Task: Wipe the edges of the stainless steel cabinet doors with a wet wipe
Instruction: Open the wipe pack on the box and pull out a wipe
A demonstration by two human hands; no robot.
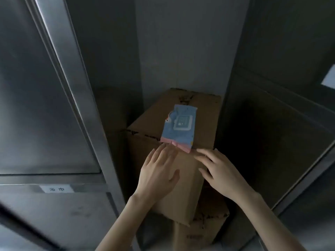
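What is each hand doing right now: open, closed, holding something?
Left hand: open, fingertips at the pink end of the blue wet-wipe pack on the brown cardboard box.
Right hand: open, fingertips beside that same end.

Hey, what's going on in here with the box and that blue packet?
A person is reaching with both hands for a pack of wet wipes that lies on top of a cardboard box, beside a steel cabinet door. The left hand and right hand are open, with the fingers straight and their tips at the pack's pink near end. No wipe is out yet, so no wiping of the door edges has begun.
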